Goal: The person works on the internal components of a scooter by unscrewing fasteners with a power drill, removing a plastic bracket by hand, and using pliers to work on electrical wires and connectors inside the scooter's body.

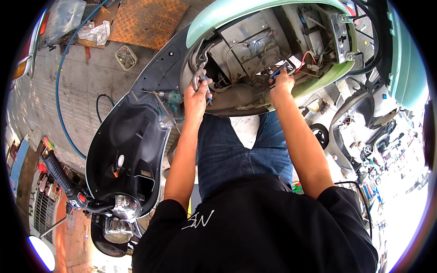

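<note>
Pliers (196, 82) fill the left grip (196, 99), seemingly a blue-handled tool (276, 72) the right (282, 84) (white-lettered shirt (259, 223)).

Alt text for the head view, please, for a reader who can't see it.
Over an opened mint-green scooter, a bare left hand holds a blue-handled metal tool, and the right hand holds a blue tool. A drill lies near the left hand; a blue hose crosses the paved ground.

White lettering (198, 220) on the person's black shirt (259, 223)
</note>
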{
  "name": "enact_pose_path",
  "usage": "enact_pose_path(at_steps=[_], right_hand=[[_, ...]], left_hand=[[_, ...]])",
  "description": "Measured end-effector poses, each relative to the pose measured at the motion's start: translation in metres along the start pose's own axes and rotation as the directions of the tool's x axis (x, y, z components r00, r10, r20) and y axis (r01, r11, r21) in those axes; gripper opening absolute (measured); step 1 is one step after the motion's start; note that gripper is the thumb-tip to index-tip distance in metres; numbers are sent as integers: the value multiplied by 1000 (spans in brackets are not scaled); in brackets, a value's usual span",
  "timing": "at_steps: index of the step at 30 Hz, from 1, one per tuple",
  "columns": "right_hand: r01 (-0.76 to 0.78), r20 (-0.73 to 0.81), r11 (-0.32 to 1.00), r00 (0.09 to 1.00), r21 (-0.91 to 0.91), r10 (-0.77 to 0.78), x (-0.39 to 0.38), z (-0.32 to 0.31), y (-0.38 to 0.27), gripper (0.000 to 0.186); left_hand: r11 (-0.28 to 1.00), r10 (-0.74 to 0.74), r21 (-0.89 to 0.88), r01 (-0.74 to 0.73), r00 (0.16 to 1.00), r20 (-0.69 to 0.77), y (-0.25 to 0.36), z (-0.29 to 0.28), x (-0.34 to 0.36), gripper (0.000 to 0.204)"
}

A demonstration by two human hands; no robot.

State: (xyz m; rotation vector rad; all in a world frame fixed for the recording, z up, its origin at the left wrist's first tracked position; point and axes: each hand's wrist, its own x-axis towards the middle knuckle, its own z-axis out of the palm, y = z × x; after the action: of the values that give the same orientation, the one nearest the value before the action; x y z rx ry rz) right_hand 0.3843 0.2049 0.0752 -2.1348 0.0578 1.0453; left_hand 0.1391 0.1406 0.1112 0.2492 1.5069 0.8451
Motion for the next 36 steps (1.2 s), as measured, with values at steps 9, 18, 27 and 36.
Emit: enact_pose_path(at_steps=[9, 18, 27, 36], right_hand=[[-7, 26, 1000, 1000, -25, 7, 0, 4, -9, 11], [-93, 23, 993, 995, 66, 92, 3, 3, 8, 14], [-180, 49, 974, 983, 140, 174, 21, 2, 8, 26], [-177, 40, 981, 983, -76, 181, 27, 7, 4, 30]], left_hand=[[995, 3, -102, 2, 999, 51, -13, 9, 1, 35], [999, -8, -31, 10, 999, 43, -10, 19, -2, 36], [1000, 0, -18, 1, 999, 51, -10, 20, -5, 37], [1000, -24, -13, 24, 999, 34, -15, 24, -13, 35]])
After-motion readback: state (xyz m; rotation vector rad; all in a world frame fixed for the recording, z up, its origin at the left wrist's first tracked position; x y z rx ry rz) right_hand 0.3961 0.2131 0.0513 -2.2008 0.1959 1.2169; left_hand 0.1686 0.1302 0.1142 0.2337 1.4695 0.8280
